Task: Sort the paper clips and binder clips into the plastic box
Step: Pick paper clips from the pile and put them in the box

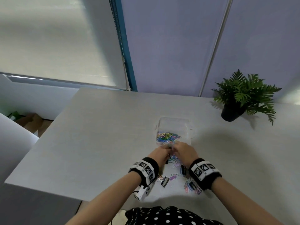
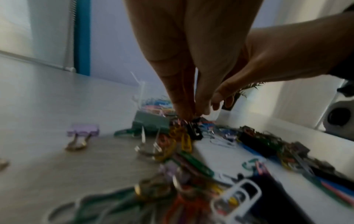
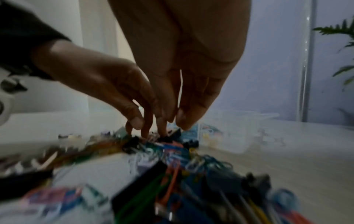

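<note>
A clear plastic box [image 1: 188, 127] stands open on the table, with coloured paper clips [image 1: 168, 137] in its near-left compartment. Just in front of it lies a loose pile of paper clips [image 1: 174, 159] and binder clips [image 1: 164, 182]. Both hands meet over the far end of that pile. My left hand [image 1: 168, 151] [image 2: 186, 117] points its bunched fingers down and pinches paper clips there. My right hand [image 1: 173, 149] [image 3: 172, 127] reaches down beside it; a fingertip [image 3: 162, 130] touches a black binder clip [image 3: 166, 138], the thumb a little apart. Blur hides whether it holds anything.
A potted fern [image 1: 243, 96] stands at the table's back right. A purple binder clip [image 2: 83, 130] and a grey-green one [image 2: 151, 122] lie left of the pile. More clips [image 1: 191, 185] are scattered under my right wrist. The table's left edge [image 1: 40, 138] drops to the floor.
</note>
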### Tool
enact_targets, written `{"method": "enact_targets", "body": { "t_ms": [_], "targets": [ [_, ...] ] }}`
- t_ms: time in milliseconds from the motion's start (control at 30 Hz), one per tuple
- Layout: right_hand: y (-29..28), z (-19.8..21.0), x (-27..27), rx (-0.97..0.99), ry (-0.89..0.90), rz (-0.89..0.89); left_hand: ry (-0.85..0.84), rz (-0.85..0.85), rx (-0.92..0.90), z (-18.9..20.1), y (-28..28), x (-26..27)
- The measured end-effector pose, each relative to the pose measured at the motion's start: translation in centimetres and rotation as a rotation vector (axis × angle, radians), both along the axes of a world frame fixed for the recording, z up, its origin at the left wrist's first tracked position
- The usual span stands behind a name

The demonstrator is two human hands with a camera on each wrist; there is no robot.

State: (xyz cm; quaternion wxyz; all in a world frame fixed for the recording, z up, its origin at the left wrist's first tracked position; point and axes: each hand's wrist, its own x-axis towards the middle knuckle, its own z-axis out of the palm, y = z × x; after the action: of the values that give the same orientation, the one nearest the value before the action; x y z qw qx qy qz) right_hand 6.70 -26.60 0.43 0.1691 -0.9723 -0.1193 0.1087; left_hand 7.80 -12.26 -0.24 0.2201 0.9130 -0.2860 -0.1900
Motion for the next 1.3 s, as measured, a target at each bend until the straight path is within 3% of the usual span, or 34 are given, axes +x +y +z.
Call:
{"method": "enact_targets", "body": {
  "t_ms": [67, 167, 467, 933, 1167, 1300],
  "targets": [
    [-0.1, -0.9, -0.7, -0.111, 0.067, -0.001, -0.032, 0.029, 0.106, -0.7, -0.9, -0.7],
    [-0.3, -2.0, -1.6, -0.124, 0.105, -0.015, -0.04, 0.081, 0.222, -1.3, -1.4, -1.5],
    [-0.6, -2.1, -1.4, 0.095, 0.194, -0.116, 0.041, 0.154, 0.287, -0.6, -0.8, -0.7],
    [-2.3, -2.2, -1.8, 0.725, 0.284, -0.367, 0.349, 0.398, -0.185, 0.5, 2.4, 0.4],
    [-2.8, -1.6, -2.4, 0.813, 0.246, -0.354, 0.389, 0.432, -0.303, 0.6, 2.8, 0.0],
    [-2.8, -1.0, -2.2, 0.961, 0.304, -0.359, 0.431, 0.419, -0.329, 0.4, 2.8, -0.2]
  ]
}}
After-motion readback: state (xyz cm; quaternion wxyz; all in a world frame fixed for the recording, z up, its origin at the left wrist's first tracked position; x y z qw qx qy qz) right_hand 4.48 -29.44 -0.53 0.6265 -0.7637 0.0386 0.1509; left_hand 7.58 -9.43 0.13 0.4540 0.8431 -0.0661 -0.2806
